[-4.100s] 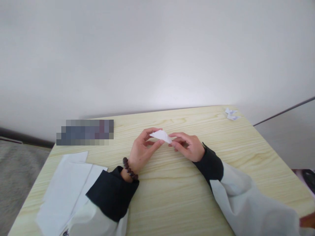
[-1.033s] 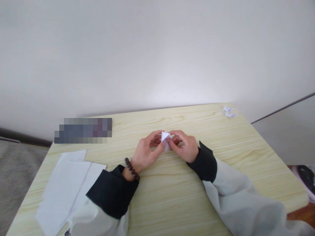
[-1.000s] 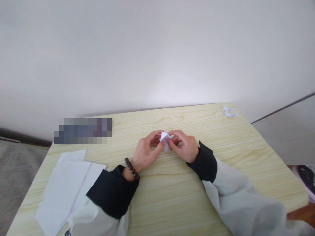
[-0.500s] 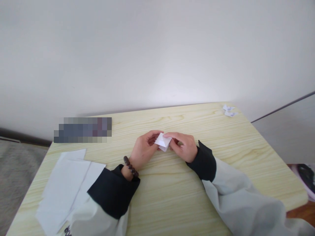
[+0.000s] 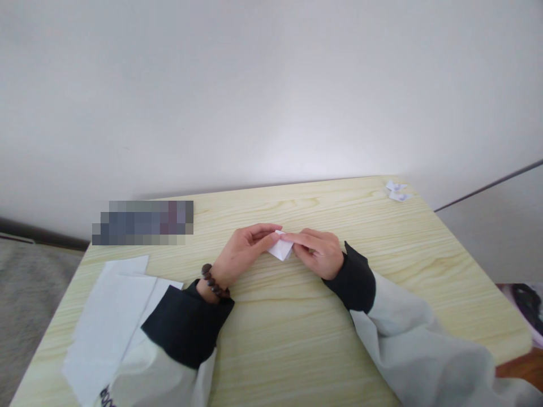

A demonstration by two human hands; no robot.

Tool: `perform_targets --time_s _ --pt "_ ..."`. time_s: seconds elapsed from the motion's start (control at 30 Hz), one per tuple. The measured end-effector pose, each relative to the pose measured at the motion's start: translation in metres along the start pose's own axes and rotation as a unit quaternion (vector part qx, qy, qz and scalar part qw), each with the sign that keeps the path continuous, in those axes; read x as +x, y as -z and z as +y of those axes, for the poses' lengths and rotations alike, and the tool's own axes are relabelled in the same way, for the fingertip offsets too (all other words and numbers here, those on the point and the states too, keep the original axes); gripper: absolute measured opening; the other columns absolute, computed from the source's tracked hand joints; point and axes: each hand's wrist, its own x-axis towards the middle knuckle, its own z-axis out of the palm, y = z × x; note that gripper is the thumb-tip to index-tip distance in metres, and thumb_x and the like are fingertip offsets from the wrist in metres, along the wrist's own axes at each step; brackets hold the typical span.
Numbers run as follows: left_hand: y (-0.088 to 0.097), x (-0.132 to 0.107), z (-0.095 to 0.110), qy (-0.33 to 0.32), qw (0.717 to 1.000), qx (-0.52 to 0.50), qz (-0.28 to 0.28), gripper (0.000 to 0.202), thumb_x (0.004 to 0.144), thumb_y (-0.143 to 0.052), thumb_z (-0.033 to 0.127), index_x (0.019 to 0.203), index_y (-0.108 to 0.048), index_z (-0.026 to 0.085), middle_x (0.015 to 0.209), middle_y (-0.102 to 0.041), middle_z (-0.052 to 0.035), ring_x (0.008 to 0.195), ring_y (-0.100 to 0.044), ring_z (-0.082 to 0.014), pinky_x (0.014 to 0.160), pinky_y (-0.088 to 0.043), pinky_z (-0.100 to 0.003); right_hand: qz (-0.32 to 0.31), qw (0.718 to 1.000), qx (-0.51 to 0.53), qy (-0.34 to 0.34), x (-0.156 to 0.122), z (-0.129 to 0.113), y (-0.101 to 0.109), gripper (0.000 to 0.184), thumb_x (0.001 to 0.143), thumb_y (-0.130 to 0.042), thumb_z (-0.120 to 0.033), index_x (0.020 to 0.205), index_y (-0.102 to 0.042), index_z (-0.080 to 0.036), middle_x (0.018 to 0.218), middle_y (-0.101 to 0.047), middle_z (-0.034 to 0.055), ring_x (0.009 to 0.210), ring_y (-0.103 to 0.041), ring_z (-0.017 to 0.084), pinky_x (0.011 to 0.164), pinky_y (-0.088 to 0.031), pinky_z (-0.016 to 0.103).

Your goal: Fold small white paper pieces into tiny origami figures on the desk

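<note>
A small folded piece of white paper is held between my two hands above the middle of the table. My left hand grips its left side, thumb on top and fingers behind. From the right, my right hand presses its index finger on the upper part of the paper, with the other fingers curled at the right edge. The paper's underside and the fingertips behind it are hidden.
White paper sheets lie overlapping at the left of the wooden table. Two small folded paper pieces rest at the far right corner. A blurred-out dark item sits at the back left. A white wall stands behind.
My left thumb has moved onto the top of the folded paper, and its upper flap now looks flatter. My left wrist has shifted slightly left.
</note>
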Motion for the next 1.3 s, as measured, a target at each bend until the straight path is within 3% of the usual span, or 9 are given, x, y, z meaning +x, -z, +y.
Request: perform_targets --time_s 0.2,0.33,0.43,0.53,0.77,0.97,1.1,1.3 --pt "0.0 0.001 -0.003 -0.008 1.0 -0.022 0.0 0.035 0.075 -0.066 0.035 0.105 -0.064 0.016 0.1 -0.07 -0.0054 0.092 -0.063 -0.0193 0.084 -0.047 -0.03 -0.024 0.995 0.082 -0.053 0.001 -0.003 0.005 0.028 0.082 -0.045 -0.012 0.1 -0.065 -0.019 0.07 -0.065 0.0018 0.055 -0.055 0.009 0.054 -0.045 0.02" --pt "0.0 0.001 -0.004 -0.009 0.999 -0.036 0.005 0.034 0.072 -0.069 0.033 0.102 -0.065 0.016 0.098 -0.07 -0.0049 0.09 -0.064 -0.0184 0.084 -0.048 -0.03 -0.045 0.98 0.144 -0.127 0.0 -0.005 0.008 0.026 0.082 -0.048 -0.019 0.104 -0.061 -0.016 0.076 -0.067 0.0032 0.053 -0.056 0.009 0.053 -0.047 0.021" --pt "-0.001 0.001 -0.004 -0.003 0.999 -0.045 0.018 0.034 0.069 -0.072 0.031 0.099 -0.064 0.016 0.094 -0.071 -0.0047 0.088 -0.065 -0.0179 0.082 -0.049 -0.03 -0.04 0.97 0.144 -0.194 0.001 -0.005 0.007 0.018 0.083 -0.051 -0.025 0.095 -0.061 -0.016 0.074 -0.067 0.0027 0.049 -0.056 0.007 0.047 -0.045 0.019" --pt "-0.002 0.002 -0.005 -0.013 0.998 -0.058 0.031 0.033 0.067 -0.073 0.031 0.094 -0.063 0.015 0.092 -0.072 -0.0052 0.086 -0.066 -0.0181 0.081 -0.05 -0.03 -0.034 0.969 0.119 -0.215 0.003 -0.004 0.004 0.013 0.081 -0.056 -0.028 0.085 -0.061 -0.016 0.07 -0.067 0.0013 0.046 -0.054 0.006 0.042 -0.04 0.017" --pt "-0.003 0.002 -0.011 -0.061 0.996 -0.053 0.049 0.03 0.068 -0.072 0.032 0.091 -0.064 0.014 0.095 -0.071 -0.0077 0.088 -0.065 -0.021 0.082 -0.051 -0.033 -0.021 0.978 0.1 -0.183 0.004 -0.003 0.003 0.014 0.082 -0.056 -0.027 0.087 -0.065 -0.017 0.075 -0.07 0.0025 0.052 -0.059 0.008 0.048 -0.047 0.018" --pt "-0.002 0.002 -0.011 -0.062 0.996 -0.053 0.045 0.029 0.068 -0.072 0.032 0.091 -0.065 0.015 0.093 -0.071 -0.007 0.086 -0.065 -0.0204 0.081 -0.051 -0.033 -0.042 0.984 0.13 -0.112 0.002 0.001 0.007 0.025 0.079 -0.05 -0.013 0.101 -0.062 -0.017 0.088 -0.069 0.0042 0.057 -0.06 0.008 0.053 -0.05 0.02" --pt "-0.001 0.001 -0.01 -0.058 0.996 -0.041 0.046 0.029 0.069 -0.072 0.031 0.093 -0.066 0.016 0.093 -0.071 -0.0059 0.086 -0.065 -0.0189 0.08 -0.05 -0.031 -0.016 0.992 0.101 -0.079 0.001 0.004 0.006 0.023 0.077 -0.052 -0.012 0.096 -0.064 -0.017 0.089 -0.061 0.0054 0.058 -0.056 0.008 0.049 -0.047 0.019" --pt "-0.003 0.0 -0.007 -0.056 0.998 -0.018 0.034 0.029 0.07 -0.07 0.033 0.092 -0.066 0.014 0.095 -0.071 -0.0076 0.088 -0.064 -0.0206 0.081 -0.05 -0.033 -0.001 0.999 0.031 -0.041 0.002 0.005 0.003 0.016 0.081 -0.055 -0.013 0.092 -0.066 -0.018 0.06 -0.049 -0.0027 0.049 -0.044 0.007 0.049 -0.04 0.019"
